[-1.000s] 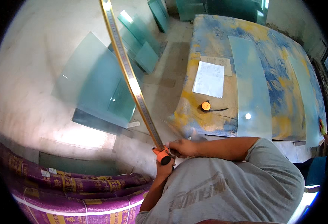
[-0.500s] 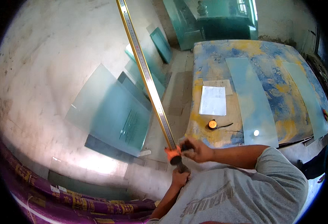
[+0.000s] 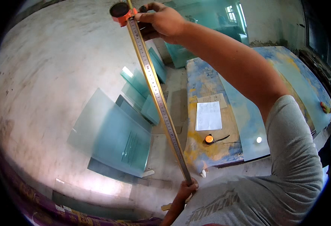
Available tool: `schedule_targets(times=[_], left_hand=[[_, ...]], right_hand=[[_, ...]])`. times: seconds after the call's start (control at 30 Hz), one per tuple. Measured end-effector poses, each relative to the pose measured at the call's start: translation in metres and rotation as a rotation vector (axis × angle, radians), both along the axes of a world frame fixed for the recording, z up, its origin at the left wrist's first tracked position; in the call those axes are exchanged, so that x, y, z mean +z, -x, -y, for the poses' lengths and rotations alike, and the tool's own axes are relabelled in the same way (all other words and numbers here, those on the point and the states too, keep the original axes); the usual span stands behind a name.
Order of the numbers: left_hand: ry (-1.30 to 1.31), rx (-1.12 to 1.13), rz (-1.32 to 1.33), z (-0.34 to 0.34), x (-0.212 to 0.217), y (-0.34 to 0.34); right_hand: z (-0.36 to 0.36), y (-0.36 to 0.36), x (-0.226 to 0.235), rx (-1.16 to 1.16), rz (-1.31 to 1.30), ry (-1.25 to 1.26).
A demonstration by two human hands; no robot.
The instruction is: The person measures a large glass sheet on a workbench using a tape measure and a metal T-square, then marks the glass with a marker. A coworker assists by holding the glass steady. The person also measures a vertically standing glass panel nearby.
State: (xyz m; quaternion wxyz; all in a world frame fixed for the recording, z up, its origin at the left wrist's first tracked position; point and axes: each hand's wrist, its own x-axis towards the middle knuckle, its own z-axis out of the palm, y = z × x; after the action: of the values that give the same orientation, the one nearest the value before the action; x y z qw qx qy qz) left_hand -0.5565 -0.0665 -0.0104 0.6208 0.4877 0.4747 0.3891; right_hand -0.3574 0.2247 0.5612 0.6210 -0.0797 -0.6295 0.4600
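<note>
A long measuring bar (image 3: 156, 90) with gold edges and a pale scale slants up and away from my body. My left hand (image 3: 187, 188) is closed round its near end, low beside my shirt. Far up the bar sits an orange slider (image 3: 129, 18) with a round black disc (image 3: 119, 9). My right hand (image 3: 167, 23) grips the slider from its right side, arm stretched out; the fingertips are partly hidden. A short yellowish piece (image 3: 166, 207) juts out below my left hand; whether it belongs to the bar I cannot tell.
Glass sheets (image 3: 116, 132) lean against the left wall. On the right, a blue-yellow covered table (image 3: 207, 156) bears glass strips (image 3: 252, 124), white paper (image 3: 209, 116) and an orange-black tape measure (image 3: 209, 139). Purple wrapped rolls (image 3: 41, 203) lie lower left. Someone's gloved hand (image 3: 326, 108) shows far right.
My right hand has moved the orange slider from the bar's near end far up along it. My left hand still holds the near end. The view has shifted slightly.
</note>
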Motion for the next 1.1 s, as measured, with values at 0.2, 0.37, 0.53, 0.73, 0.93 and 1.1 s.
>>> schedule_targets(times=[0.2, 0.37, 0.53, 0.73, 0.93, 1.1], left_hand=[[-0.263, -0.111, 0.253, -0.091, 0.176, -0.004], [-0.434, -0.06, 0.323, -0.122, 0.364, -0.058], [-0.476, -0.136, 0.359, -0.104, 0.441, -0.098], [-0.446, -0.255, 0.437, -0.091, 0.448, -0.126], [-0.621, -0.351, 0.52, -0.07, 0.473, -0.162], [-0.609, -0.318, 0.445, -0.054, 0.486, -0.196]], right_hand=[[0.047, -0.027, -0.018, 0.028, 0.06, -0.031], [0.099, -0.041, -0.053, 0.117, 0.047, -0.03], [0.141, -0.067, -0.063, 0.146, 0.024, -0.113], [0.161, -0.107, -0.058, -0.108, 0.163, -0.38], [0.18, -0.145, -0.053, -0.136, 0.089, -0.432], [0.195, -0.178, -0.047, -0.204, 0.101, -0.503]])
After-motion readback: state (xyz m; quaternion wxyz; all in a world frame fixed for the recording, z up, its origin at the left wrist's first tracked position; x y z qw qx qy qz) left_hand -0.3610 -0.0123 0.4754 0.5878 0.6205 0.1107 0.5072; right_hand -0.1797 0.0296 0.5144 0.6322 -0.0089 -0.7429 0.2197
